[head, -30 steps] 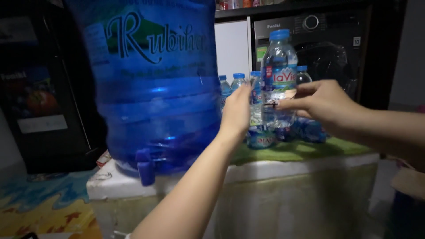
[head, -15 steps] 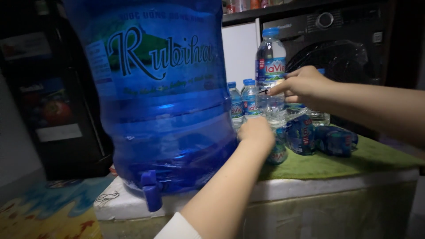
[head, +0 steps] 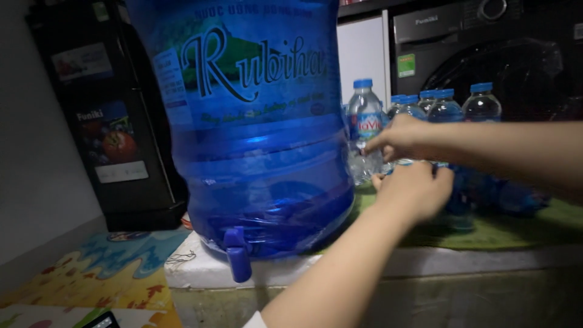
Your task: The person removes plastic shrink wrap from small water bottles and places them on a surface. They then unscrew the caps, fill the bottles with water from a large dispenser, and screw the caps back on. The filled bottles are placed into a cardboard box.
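Note:
A small clear water bottle with a blue cap [head: 363, 109] stands upright just right of a big blue water jug [head: 261, 152]. My right hand [head: 401, 138] reaches in from the right, fingers closed on that bottle's label. My left hand [head: 416, 193] is just below it, seen from the back, with its fingers against the lower parts of the bottles; what it grips is hidden. Several more small blue-capped bottles [head: 446, 103] stand behind my hands on a green mat [head: 522, 225].
The jug has a blue tap [head: 238, 258] at its base and rests on a white foam block [head: 194, 273]. A black cabinet with stickers [head: 115, 121] stands at the left, a dark washing machine [head: 486, 42] behind the bottles. A colourful floor mat [head: 121, 267] lies lower left.
My right hand brought the small bottle down and left, from held up in the air to standing beside the jug. My left hand slid right, under the right hand. The camera moved closer.

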